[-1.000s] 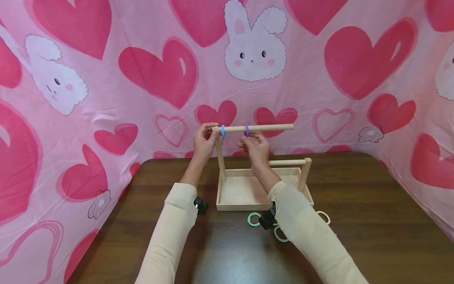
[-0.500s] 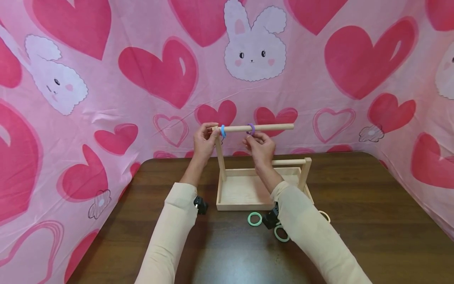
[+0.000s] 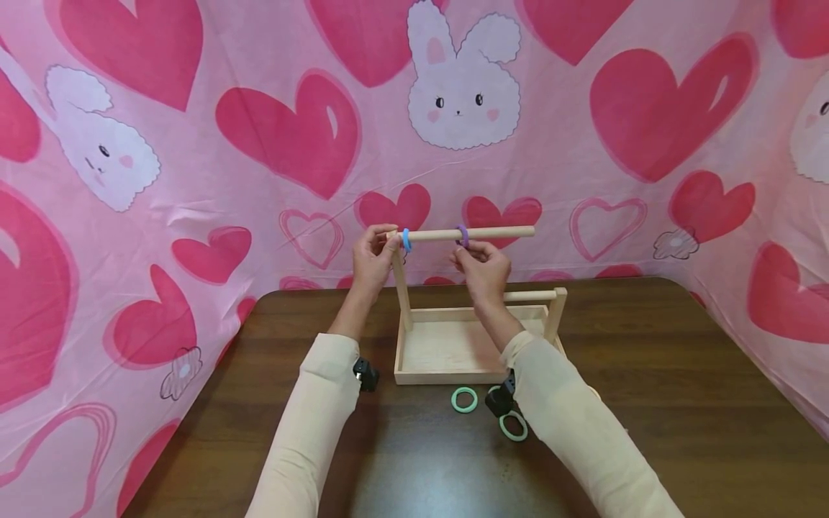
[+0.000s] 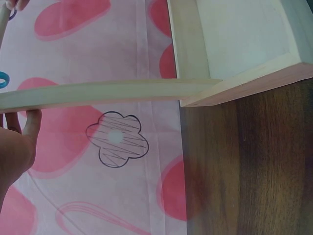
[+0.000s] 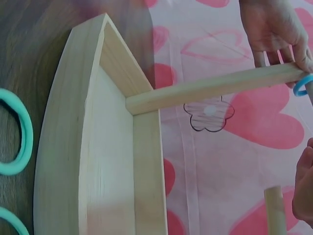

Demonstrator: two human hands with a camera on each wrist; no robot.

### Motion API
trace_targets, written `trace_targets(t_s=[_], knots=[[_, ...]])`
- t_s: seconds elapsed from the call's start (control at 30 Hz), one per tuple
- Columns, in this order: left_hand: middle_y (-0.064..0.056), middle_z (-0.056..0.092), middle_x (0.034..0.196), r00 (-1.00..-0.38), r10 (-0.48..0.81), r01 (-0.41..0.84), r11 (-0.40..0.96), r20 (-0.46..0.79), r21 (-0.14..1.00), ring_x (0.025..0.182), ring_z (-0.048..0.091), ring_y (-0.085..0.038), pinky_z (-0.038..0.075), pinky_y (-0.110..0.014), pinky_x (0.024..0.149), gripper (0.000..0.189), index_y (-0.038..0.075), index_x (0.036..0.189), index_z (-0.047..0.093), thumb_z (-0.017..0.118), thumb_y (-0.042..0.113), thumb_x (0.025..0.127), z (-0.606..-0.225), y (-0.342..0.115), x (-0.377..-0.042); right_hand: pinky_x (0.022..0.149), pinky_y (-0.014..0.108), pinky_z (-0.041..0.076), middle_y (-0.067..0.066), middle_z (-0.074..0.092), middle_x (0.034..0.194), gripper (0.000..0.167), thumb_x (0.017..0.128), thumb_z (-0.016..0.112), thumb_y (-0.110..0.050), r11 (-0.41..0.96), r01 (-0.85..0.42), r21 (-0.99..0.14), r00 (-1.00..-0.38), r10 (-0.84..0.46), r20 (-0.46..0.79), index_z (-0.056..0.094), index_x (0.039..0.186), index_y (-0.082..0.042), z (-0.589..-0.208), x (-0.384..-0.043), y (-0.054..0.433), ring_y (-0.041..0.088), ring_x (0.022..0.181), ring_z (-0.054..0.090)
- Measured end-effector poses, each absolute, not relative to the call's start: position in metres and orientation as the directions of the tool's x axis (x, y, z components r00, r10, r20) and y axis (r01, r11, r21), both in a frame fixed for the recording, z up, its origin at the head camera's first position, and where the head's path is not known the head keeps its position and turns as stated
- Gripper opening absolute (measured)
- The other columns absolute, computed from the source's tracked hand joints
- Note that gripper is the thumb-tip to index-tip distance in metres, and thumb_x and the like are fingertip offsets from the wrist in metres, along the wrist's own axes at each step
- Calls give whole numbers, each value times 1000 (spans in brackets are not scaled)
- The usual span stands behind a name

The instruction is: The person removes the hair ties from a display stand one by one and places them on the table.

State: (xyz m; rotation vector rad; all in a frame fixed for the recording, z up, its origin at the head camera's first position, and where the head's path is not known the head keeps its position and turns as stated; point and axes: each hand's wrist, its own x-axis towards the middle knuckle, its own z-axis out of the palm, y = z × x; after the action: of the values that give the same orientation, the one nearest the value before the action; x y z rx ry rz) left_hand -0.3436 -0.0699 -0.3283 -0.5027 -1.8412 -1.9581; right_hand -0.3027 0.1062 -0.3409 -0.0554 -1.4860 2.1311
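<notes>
My left hand point(image 3: 372, 262) grips the top of the tall post point(image 3: 401, 284) of a wooden rack, where a round bar point(image 3: 499, 232) juts out to the right. A blue ring point(image 3: 406, 240) hangs on that bar close beside my left fingers, and shows in the right wrist view too. Farther along, a purple ring point(image 3: 463, 236) encircles the bar, its lower edge pinched by my right hand point(image 3: 487, 273). The post rises from the left end of a shallow wooden tray point(image 3: 447, 378). In the left wrist view my left hand point(image 4: 17, 152) is partly cut off.
Green rings point(image 3: 464, 400) lie on the brown table point(image 3: 259, 432) in front of the tray, some partly behind my right wrist. A shorter post point(image 3: 555, 315) with a lower bar point(image 3: 529, 296) stands at the tray's right end. A pink heart-patterned cloth point(image 3: 291, 165) hangs behind.
My right hand has moved to the right along the upper bar, and the purple ring has shifted right with it. My left hand has stayed at the post top.
</notes>
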Motion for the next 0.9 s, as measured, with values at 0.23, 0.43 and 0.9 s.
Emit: trace_targets(t_s=[0.23,0.43,0.9], knots=[[10,65,85,-854,-46,519,-40,518,854,75,63,-2,59,-19,66,21,-12,115,61,64,-5,95,-327,-69,-342,60,18,59,-15,68,64,19,85,71,7,-101,-452,-886,-811,461,361,69,99,18,-342,-301,119,-2,56,68],[12,64,84,-850,-53,527,-35,525,849,75,62,-1,57,-17,67,21,-12,114,62,64,-5,95,-328,-70,-343,60,15,57,-9,70,68,17,84,72,6,-24,-450,-893,-792,473,386,71,98,16,-345,-300,130,-5,57,68],[12,65,85,-845,-47,534,-33,533,845,77,61,-1,55,-16,69,21,-12,115,61,63,-4,96,-329,-70,-343,61,12,56,-2,73,73,15,84,73,6,52,-485,-873,-757,474,449,71,95,16,-347,-299,147,-6,59,67]])
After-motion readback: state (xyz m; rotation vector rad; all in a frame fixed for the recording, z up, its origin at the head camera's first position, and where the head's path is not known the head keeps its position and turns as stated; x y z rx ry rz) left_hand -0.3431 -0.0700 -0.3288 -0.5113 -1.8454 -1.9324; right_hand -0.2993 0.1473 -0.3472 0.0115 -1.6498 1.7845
